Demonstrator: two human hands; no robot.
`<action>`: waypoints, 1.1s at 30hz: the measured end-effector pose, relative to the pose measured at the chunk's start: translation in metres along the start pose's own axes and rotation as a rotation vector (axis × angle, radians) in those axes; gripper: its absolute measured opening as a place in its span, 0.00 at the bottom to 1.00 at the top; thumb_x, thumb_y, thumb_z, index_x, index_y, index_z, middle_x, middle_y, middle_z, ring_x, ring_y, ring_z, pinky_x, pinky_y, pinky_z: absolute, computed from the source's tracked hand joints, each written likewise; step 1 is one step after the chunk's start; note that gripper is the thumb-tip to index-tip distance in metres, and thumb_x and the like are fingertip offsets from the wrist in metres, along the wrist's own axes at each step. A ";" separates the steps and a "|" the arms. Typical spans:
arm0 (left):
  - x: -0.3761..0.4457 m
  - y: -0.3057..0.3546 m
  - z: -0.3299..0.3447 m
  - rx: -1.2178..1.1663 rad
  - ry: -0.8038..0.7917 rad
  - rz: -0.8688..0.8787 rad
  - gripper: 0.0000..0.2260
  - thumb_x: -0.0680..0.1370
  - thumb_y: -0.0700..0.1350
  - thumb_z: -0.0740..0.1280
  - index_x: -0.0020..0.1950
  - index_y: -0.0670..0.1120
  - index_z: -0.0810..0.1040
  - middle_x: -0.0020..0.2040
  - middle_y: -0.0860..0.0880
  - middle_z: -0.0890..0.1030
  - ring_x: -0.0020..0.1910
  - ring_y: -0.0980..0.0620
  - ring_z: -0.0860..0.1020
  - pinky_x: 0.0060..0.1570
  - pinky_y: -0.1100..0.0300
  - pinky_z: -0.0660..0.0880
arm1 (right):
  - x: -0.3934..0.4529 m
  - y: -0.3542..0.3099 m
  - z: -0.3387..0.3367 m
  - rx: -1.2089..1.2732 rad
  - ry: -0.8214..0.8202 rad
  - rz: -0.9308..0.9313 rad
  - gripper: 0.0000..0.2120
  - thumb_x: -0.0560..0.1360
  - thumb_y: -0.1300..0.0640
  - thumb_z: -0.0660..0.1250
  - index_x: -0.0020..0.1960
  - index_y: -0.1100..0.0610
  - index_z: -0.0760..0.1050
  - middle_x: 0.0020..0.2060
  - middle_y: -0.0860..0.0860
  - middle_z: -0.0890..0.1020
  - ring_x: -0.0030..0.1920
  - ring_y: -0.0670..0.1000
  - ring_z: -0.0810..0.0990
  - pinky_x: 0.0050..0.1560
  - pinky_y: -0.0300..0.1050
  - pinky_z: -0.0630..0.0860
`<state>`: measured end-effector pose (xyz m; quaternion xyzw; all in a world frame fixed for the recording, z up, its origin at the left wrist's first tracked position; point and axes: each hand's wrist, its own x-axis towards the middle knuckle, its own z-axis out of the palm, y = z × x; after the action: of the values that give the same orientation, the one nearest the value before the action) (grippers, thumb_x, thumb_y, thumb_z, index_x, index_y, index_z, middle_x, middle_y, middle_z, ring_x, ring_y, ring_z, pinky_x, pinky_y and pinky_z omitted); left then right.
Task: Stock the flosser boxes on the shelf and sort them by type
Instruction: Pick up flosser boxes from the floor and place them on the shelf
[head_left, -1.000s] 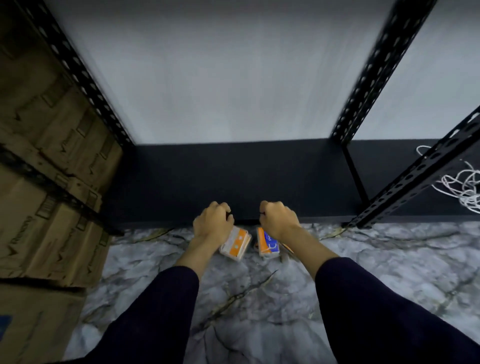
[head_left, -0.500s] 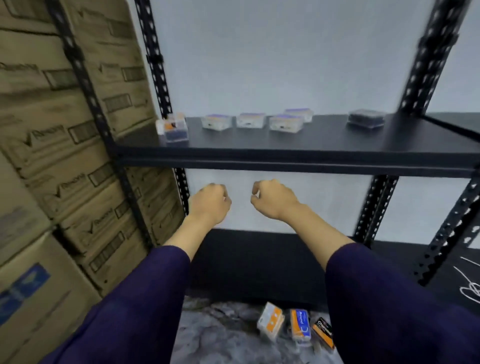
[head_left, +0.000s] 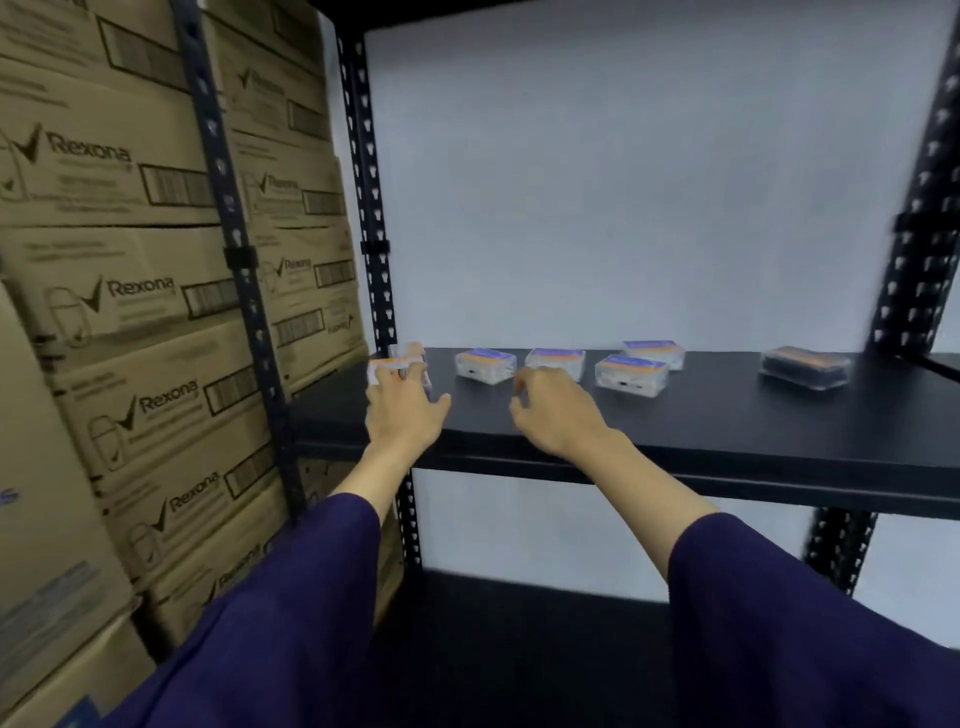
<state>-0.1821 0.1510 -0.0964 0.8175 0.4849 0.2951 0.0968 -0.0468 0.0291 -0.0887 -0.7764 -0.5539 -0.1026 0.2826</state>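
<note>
Two dark purple sleeves (head_left: 291, 613) reach forward from the bottom of the frame toward a black shelf (head_left: 727, 431) whose front edge runs just past the wrists. The left hand (head_left: 402, 410) rests near the shelf's left end, fingers spread and touching a clear flosser box with an orange label (head_left: 402, 364) that sits by the perforated upright (head_left: 371, 218); whether it is gripped cannot be told. The right hand (head_left: 553, 410) hovers over the shelf with fingers loosely curled, holding nothing visible, its fingertips just before the row of boxes. Beyond the hands, four clear flosser boxes with blue-and-orange tops (head_left: 631, 375) lie flat mid-shelf, their print too blurred to read. A dark flosser box (head_left: 805, 368) lies apart toward the right, with bare shelf between it and the others. To the left, stacked cardboard cartons (head_left: 119, 291) read "Rexona" beside a tick logo and barcodes. A white wall (head_left: 623, 182) closes the back.
</note>
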 end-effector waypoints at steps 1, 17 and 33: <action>0.007 0.000 0.006 -0.020 -0.026 -0.022 0.27 0.77 0.56 0.66 0.73 0.53 0.64 0.72 0.43 0.58 0.67 0.37 0.64 0.61 0.46 0.69 | 0.006 0.008 0.003 -0.023 0.011 0.009 0.13 0.78 0.56 0.59 0.58 0.61 0.73 0.54 0.59 0.77 0.53 0.59 0.76 0.46 0.49 0.74; 0.044 -0.007 0.040 -0.108 0.048 0.047 0.21 0.70 0.56 0.70 0.63 0.60 0.75 0.61 0.51 0.78 0.56 0.46 0.77 0.48 0.54 0.72 | 0.059 0.106 0.014 -0.242 0.222 0.261 0.17 0.79 0.54 0.57 0.61 0.65 0.69 0.59 0.60 0.73 0.61 0.60 0.70 0.60 0.50 0.66; 0.013 0.075 0.079 -0.362 -0.094 0.249 0.23 0.66 0.59 0.68 0.61 0.62 0.73 0.61 0.56 0.74 0.57 0.50 0.76 0.52 0.54 0.75 | 0.043 0.134 0.001 -0.330 0.056 0.366 0.38 0.73 0.33 0.60 0.73 0.56 0.62 0.68 0.59 0.69 0.69 0.59 0.65 0.67 0.55 0.62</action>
<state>-0.0767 0.1339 -0.1220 0.8533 0.3141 0.3487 0.2273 0.0921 0.0338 -0.1123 -0.8964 -0.3714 -0.1604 0.1810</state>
